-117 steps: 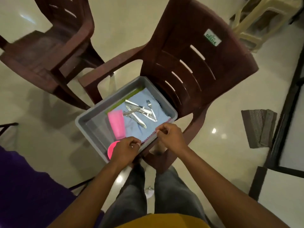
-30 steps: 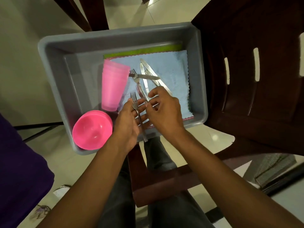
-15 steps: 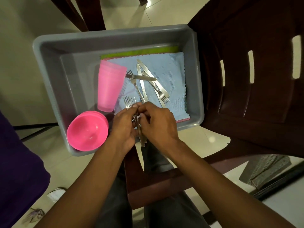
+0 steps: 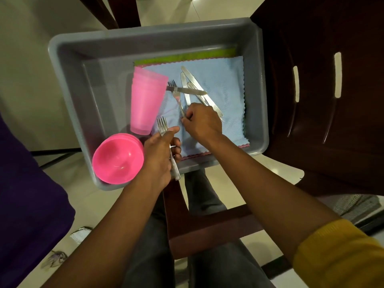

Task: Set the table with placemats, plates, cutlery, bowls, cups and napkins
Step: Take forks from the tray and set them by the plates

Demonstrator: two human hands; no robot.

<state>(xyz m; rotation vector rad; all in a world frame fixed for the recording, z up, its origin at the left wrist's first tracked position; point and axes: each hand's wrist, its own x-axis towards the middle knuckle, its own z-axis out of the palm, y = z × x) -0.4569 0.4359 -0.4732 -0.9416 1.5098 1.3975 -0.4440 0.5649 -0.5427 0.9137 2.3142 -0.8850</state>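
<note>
One grey tub (image 4: 68,65) is holding one stack of pink cups (image 4: 145,102), one stack of pink bowls (image 4: 116,159), several knives (image 4: 192,91) (exact count unclear) and layered cloths (image 4: 224,80).

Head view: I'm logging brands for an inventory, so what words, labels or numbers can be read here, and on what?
None can be read: the grey tub, pink cups, pink bowls, knives and brown chair show no legible text in this frame.

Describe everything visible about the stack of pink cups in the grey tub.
The stack of pink cups looks like translucent plastic, several tumblers nested together, their rims stepped at the far end. It lies on its side on the floor of the grey tub, overlapping the blue cloth's edge. Neither hand touches it.
</note>
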